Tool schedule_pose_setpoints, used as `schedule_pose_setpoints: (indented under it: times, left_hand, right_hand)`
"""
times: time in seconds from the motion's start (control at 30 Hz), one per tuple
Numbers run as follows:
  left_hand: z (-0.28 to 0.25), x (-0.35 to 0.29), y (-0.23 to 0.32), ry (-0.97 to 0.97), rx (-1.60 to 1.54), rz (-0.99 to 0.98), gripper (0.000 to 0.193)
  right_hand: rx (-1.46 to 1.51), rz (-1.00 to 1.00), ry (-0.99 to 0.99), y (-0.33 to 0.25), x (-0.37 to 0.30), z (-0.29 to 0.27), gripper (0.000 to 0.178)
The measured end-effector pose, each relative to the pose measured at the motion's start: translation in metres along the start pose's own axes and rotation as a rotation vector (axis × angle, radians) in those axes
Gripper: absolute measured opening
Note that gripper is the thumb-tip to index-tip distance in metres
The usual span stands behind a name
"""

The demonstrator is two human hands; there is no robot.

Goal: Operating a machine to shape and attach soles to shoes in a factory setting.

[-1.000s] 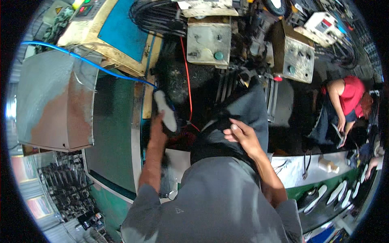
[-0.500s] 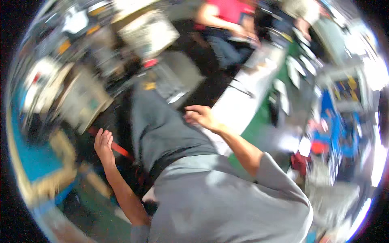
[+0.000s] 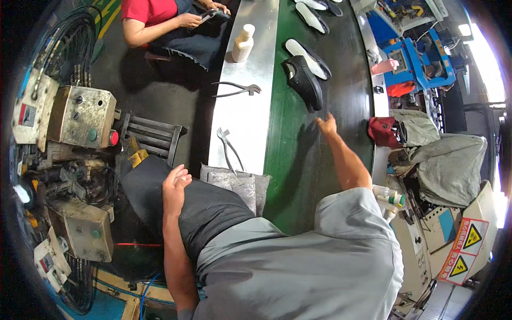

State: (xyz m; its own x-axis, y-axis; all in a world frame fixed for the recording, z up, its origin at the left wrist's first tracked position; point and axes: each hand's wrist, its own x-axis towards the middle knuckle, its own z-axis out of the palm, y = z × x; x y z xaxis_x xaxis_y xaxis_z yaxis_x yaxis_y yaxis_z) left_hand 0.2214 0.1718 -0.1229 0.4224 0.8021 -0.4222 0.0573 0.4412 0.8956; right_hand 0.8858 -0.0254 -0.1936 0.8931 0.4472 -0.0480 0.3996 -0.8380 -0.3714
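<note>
My right hand (image 3: 327, 126) is stretched out over the dark belt (image 3: 344, 138), just short of a black shoe (image 3: 305, 85). Its fingers appear partly spread and nothing shows in them. The shoe lies next to a loose white-lined sole (image 3: 309, 60), and more soles (image 3: 312, 17) lie farther up the belt. Above my dark-trousered thigh, my left hand (image 3: 176, 184) is raised, empty, with fingers loosely extended. On the metal ledge to the left of the belt rest two pairs of pliers, the far pincers (image 3: 238, 89) and the near pliers (image 3: 228, 149).
A capped bottle (image 3: 243, 44) stands on the ledge, with a grey patterned cushion (image 3: 234, 186) at its near end. A seated person in a red shirt (image 3: 152, 10) handles a dark item at the far left. Machine control boxes (image 3: 82, 117) and a dark slatted stool (image 3: 152, 133) stand left.
My view and body have turned toward the belt, and the blur is gone. My right hand has gone from near my lap to out over the belt; my left hand stays raised.
</note>
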Motion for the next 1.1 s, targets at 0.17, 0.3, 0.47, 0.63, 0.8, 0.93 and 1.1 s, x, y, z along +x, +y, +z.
schedule_pose_setpoints:
  times: [0.17, 0.3, 0.47, 0.63, 0.8, 0.93, 1.1]
  left_hand:
    - [-0.002, 0.003, -0.004, 0.111, 0.297, -0.052, 0.043]
    - [0.015, 0.007, -0.004, 0.044, 0.636, 0.061, 0.039]
    - [0.019, 0.014, -0.007, 0.032, 0.617, 0.095, 0.039]
    - [0.026, 0.022, -0.013, -0.017, 0.44, 0.104, 0.04]
    - [0.053, 0.025, 0.037, -0.04, -0.225, -0.096, 0.081]
    - [0.043, 0.029, 0.086, 0.042, -0.824, -0.186, 0.069]
    - [-0.058, -0.005, 0.084, 0.308, -0.914, 0.128, 0.055]
  right_hand:
    - [0.195, 0.138, -0.101, -0.098, 0.028, 0.049, 0.099]
    - [0.011, 0.091, -0.193, -0.112, 0.024, 0.047, 0.08]
    - [0.566, 0.282, -0.381, -0.106, -0.054, 0.043, 0.05]
    - [1.147, 0.466, -0.643, -0.094, -0.18, 0.006, 0.042]
    - [0.842, 0.144, -0.76, -0.151, -0.297, -0.042, 0.05]
    - [0.471, -0.639, -0.518, -0.237, -0.362, -0.077, 0.085]
    - [0.701, -0.419, -1.245, -0.353, -0.405, -0.049, 0.108]
